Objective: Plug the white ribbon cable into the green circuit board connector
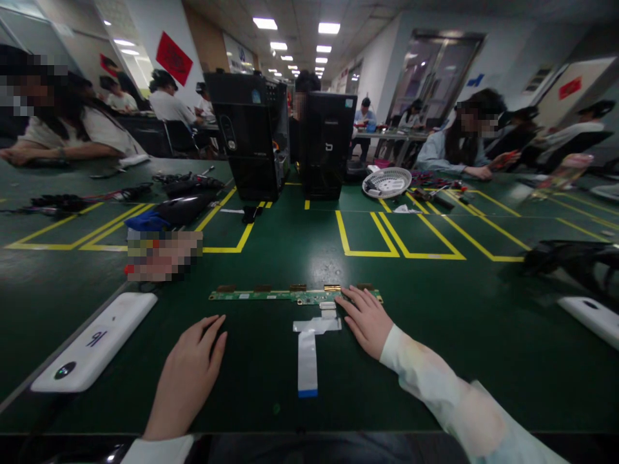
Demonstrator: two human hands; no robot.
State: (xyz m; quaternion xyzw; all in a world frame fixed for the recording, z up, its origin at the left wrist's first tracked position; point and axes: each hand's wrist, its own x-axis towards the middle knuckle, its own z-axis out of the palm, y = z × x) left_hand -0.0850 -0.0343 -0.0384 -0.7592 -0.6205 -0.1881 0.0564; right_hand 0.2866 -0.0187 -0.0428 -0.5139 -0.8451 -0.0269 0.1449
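Observation:
A long, narrow green circuit board with copper-coloured tabs along its far edge lies crosswise on the green table. A white flat ribbon cable with a blue end runs from the board's connector toward me, bent in a T shape. My right hand rests over the board's right end, palm down with fingers spread, just right of the connector. To the left of the cable, my left hand lies on the table, fingers extended and holding nothing, apart from the board.
A white power bank lies at left, with another white device at right. Two black computer towers stand at the back, beside a white basket. Cables and yellow tape lines cover parts of the table. Several people sit around.

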